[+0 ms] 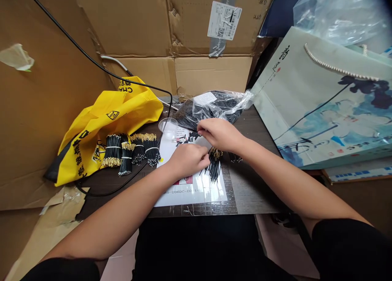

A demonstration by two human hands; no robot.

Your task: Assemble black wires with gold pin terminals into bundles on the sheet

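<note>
Over a white printed sheet (196, 195) on the dark table, my left hand (190, 159) is closed, with its fingertips curled together. My right hand (219, 134) is just above and to its right, its fingers pinched. Whatever either hand holds is too small or hidden to make out. Loose black wires with gold ends (215, 166) lie just right of my left hand. Small black pieces (192, 135) are scattered on the sheet behind my hands, beside a clear round plastic dish (168, 128). To the left sit several banded bundles of black wires (112, 150).
A yellow bag (107, 109) lies at the left, with a black cable running past it. Behind my hands is a clear plastic bag of black parts (211, 107). Cardboard (137, 23) walls the back, and a large paper gift bag (330, 101) stands at the right.
</note>
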